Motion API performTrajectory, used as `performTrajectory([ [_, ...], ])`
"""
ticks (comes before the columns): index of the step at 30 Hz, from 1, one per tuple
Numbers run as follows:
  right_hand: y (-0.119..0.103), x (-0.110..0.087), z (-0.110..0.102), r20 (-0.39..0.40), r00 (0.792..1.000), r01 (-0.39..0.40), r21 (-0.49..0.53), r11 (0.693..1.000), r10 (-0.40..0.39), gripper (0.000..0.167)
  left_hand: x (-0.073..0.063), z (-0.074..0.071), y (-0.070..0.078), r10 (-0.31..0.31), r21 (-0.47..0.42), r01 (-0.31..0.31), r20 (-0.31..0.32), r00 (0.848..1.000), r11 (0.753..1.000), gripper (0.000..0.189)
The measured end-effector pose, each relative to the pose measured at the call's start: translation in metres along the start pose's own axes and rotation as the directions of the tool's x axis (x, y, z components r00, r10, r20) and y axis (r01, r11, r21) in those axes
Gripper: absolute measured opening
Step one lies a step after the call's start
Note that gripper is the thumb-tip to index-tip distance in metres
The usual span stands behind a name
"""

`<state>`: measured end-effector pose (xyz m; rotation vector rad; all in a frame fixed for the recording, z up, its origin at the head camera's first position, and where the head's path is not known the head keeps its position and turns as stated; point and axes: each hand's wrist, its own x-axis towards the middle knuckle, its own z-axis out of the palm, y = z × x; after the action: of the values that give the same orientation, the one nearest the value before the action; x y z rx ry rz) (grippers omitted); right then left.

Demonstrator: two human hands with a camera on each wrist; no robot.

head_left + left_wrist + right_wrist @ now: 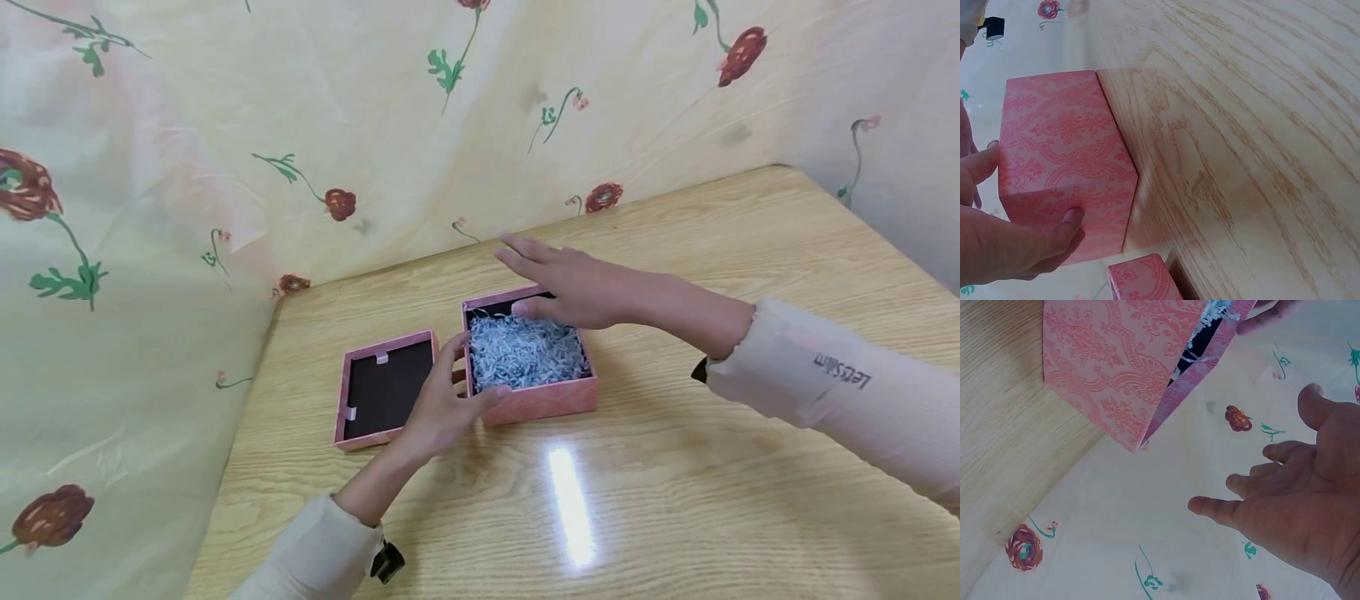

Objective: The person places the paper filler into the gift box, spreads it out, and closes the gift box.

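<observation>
A pink patterned gift box stands uncovered on the table, full of pale blue shredded paper. My left hand holds the box at its left front corner. Its thumb lies at the front rim, and in the left wrist view its fingertips press the patterned box wall. Over the back right part of the box is my right hand, fingers extended. The right wrist view shows the right hand apart from the box, holding nothing.
Left of the box lies its pink lid, black inside face up, with two small white tabs. Behind the wooden table hangs a flowered cloth. A bright light reflection shows on the table in front of the box.
</observation>
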<state>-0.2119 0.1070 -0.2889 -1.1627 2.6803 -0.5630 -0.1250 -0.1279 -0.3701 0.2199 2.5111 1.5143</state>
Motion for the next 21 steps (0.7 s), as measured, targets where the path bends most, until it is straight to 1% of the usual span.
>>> performTrajectory([
  [3, -0.003, 0.002, -0.001, -0.030, 0.999, -0.013, 0.017, 1.000, 0.013, 0.072, -0.001, -0.002, 0.000, 0.008, -0.020, -0.008, 0.004, 1.000, 1.000, 0.083],
  [6, -0.006, 0.003, -0.001, -0.034, 0.999, -0.033, 0.058, 0.998, 0.035, 0.071, -0.003, -0.005, 0.002, 0.016, -0.049, -0.016, 0.000, 1.000, 0.999, 0.081],
  [9, -0.011, 0.005, 0.000, -0.024, 0.998, -0.050, 0.101, 0.994, 0.052, 0.071, -0.005, -0.009, 0.004, -0.004, -0.067, 0.002, -0.016, 1.000, 0.998, 0.082],
  [11, -0.014, 0.006, 0.002, -0.018, 0.999, -0.047, 0.122, 0.991, 0.049, 0.071, -0.007, -0.011, 0.005, -0.027, -0.069, 0.025, -0.027, 0.999, 0.997, 0.083],
  [13, -0.018, 0.007, 0.003, -0.008, 0.999, -0.045, 0.129, 0.991, 0.047, 0.072, -0.008, -0.014, 0.005, -0.047, -0.060, 0.044, -0.041, 0.998, 0.997, 0.083],
  [15, -0.021, 0.009, 0.006, 0.001, 0.999, -0.042, 0.136, 0.990, 0.042, 0.073, -0.009, -0.018, 0.005, -0.052, -0.051, 0.049, -0.053, 0.997, 0.997, 0.081],
  [21, -0.030, 0.013, 0.012, 0.029, 0.999, -0.033, 0.154, 0.988, 0.029, 0.073, -0.012, -0.031, 0.009, -0.088, -0.011, 0.087, -0.117, 0.989, 0.996, 0.072],
])
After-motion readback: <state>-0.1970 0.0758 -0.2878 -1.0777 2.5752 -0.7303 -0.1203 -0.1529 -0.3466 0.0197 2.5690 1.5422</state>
